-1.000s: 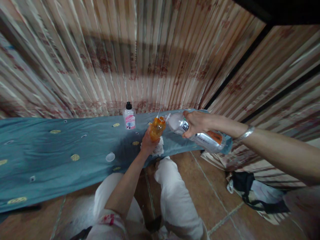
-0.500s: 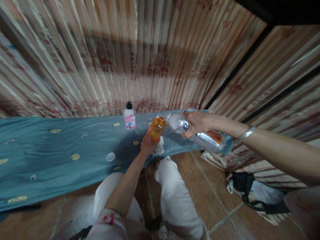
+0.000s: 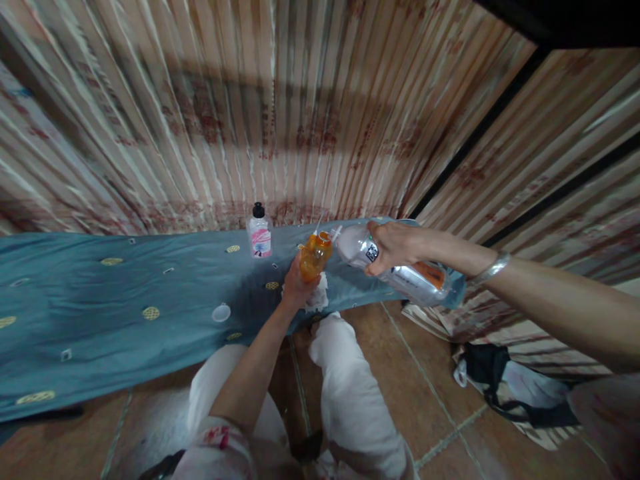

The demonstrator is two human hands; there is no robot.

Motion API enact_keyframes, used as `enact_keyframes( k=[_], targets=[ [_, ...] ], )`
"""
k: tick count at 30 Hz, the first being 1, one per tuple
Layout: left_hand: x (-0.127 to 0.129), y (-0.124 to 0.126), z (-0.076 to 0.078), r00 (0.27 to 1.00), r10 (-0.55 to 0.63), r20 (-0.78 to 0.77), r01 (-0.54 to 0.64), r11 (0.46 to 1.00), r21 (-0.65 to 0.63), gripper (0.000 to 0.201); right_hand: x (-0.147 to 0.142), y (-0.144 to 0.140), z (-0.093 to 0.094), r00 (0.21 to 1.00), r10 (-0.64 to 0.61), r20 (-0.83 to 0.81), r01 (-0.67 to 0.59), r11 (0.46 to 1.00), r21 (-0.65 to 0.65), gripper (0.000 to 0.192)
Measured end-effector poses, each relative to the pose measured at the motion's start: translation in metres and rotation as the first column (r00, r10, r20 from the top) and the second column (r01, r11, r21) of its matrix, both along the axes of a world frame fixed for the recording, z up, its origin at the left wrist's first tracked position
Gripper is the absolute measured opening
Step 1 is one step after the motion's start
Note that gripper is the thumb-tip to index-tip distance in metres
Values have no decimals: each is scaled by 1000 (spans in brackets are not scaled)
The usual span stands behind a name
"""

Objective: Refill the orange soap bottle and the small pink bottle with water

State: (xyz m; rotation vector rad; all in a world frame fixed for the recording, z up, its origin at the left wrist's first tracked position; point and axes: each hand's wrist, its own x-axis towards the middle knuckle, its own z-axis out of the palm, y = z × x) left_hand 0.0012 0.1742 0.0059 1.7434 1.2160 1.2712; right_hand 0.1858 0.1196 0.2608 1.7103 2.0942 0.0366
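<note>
- From here I see the left hand (image 3: pixel 297 285), fingers curled round an amber bottle (image 3: pixel 315 259) at the frame's centre.
- Right of it, the right hand (image 3: pixel 393 244) has its fingers wrapped about a tilted clear bottle (image 3: pixel 420 285), the two necks close.
- A wobble or steeper tilt could spill liquid onto the blue cloth (image 3: pixel 185 293).
- White tissue (image 3: pixel 320 297) lies beneath; a black-capped bottle (image 3: pixel 260 239) stands left, out of the way.

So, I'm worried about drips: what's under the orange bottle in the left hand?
Below the orange bottle and left hand, a crumpled white piece, perhaps tissue, shows against the blue cloth. The hand hides part of it and whatever lies directly beneath.
</note>
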Motion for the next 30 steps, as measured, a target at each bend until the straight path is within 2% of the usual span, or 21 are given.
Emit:
enact_keyframes(
  k=[11, 25, 30],
  targets=[
    [1, 2, -4, 999, 4, 40, -5, 1000, 25, 82, -5, -3, 4, 1000, -15, 11, 15, 1000, -4, 74],
    [0, -2, 6, 1000, -10, -11, 9, 1000, -27, 82, -3, 0, 2, 1000, 2, 26, -2, 1000, -6, 78],
    [1, -1, 3, 1000, 10, -19, -10, 1000, -7, 80, -2, 1, 1, 1000, 7, 7, -7, 1000, -2, 78]
  ],
)
